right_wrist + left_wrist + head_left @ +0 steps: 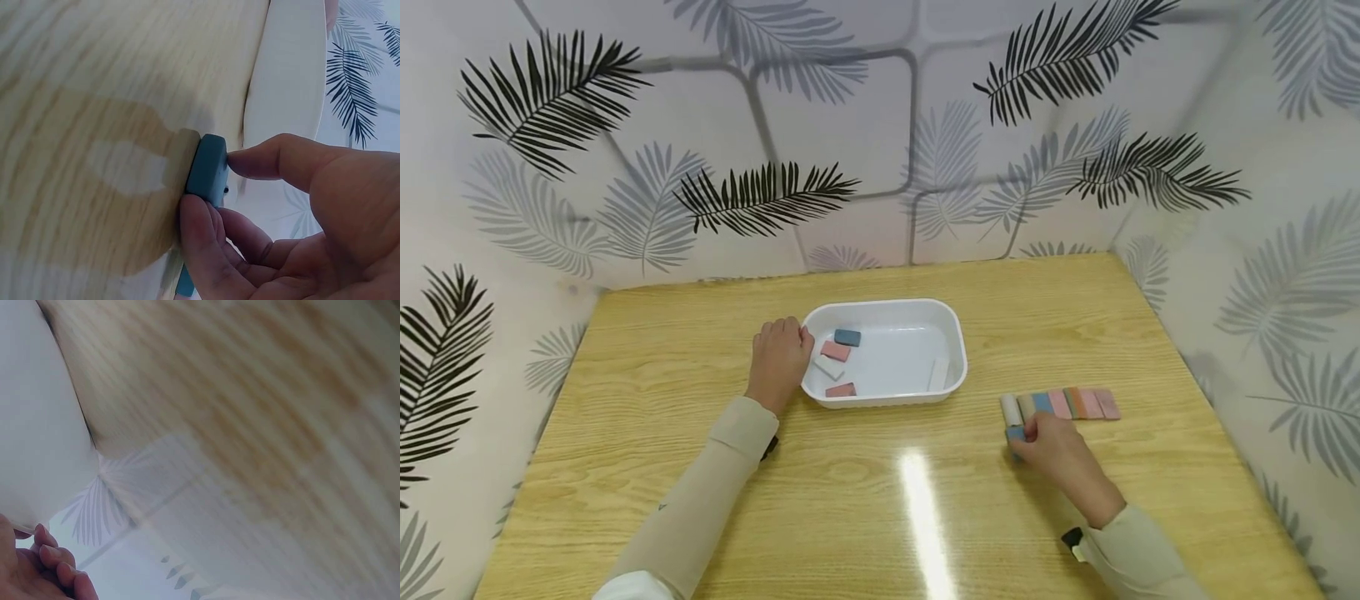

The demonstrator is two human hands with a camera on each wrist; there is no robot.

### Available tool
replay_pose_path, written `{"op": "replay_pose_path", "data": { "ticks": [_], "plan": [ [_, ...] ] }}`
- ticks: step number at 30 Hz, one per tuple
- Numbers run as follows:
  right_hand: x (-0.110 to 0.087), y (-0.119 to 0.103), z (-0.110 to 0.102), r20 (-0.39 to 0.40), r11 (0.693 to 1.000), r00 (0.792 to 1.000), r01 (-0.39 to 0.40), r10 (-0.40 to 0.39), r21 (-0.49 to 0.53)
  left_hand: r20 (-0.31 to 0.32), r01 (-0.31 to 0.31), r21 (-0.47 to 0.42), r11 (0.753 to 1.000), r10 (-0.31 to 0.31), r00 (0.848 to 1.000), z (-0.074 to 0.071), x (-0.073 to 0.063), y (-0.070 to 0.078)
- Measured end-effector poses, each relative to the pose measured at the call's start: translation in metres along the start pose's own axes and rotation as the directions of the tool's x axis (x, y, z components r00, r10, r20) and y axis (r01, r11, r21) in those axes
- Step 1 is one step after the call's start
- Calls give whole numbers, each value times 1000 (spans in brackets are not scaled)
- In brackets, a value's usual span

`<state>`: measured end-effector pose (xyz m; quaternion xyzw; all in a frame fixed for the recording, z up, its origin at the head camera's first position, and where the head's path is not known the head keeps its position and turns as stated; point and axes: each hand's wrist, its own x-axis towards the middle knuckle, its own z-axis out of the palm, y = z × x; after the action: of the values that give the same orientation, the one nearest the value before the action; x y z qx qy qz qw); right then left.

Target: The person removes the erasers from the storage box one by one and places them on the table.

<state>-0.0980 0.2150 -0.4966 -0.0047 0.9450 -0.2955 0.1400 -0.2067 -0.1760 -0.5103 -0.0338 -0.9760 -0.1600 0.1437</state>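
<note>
My left hand (781, 357) grips the left rim of a white tray (887, 402); in the left wrist view its curled fingers (59, 559) show at the rim. The right hand (1060, 454) pinches a small blue eraser (209, 167) between thumb and fingers, right at the near left end of a row of erasers. Beside the blue one, a pale eraser (180, 156) lies on the wood. From left to right, that row has a white eraser (1011, 410), a beige one, a blue one (1042, 402), a pink one (1060, 403), an orange-green one (1075, 402) and more pink (1107, 403).
Inside the tray are a dark blue eraser (847, 337), pink erasers (835, 351) and white ones (937, 375). The wooden table (850, 500) meets leaf-patterned walls (865, 225) at the back and sides. A bright reflection crosses its front middle.
</note>
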Motion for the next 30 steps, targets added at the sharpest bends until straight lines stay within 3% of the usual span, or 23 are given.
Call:
{"op": "replay_pose_path", "data": {
  "ticks": [7, 16, 19, 23, 30],
  "plan": [
    [3, -5, 2, -4, 1000, 1000, 6, -6, -17, 27, 23, -12, 1000, -22, 999, -4, 0, -2],
    [9, -34, -19, -15, 979, 982, 186, -188, -80, 22, 21, -10, 1000, -21, 1000, -2, -1, -4],
    [17, -53, -27, -32, 954, 957, 286, -290, -85, 24, 24, -2, 1000, -24, 999, -3, -2, -3],
    [30, -82, -29, 10, 918, 919, 395, -395, -34, 32, 26, 2, 1000, -26, 999, -3, -2, -2],
    [63, -123, -12, 111, 837, 832, 547, -544, 0, 16, 6, 8, 1000, -7, 1000, 0, -1, -1]
  ]
}}
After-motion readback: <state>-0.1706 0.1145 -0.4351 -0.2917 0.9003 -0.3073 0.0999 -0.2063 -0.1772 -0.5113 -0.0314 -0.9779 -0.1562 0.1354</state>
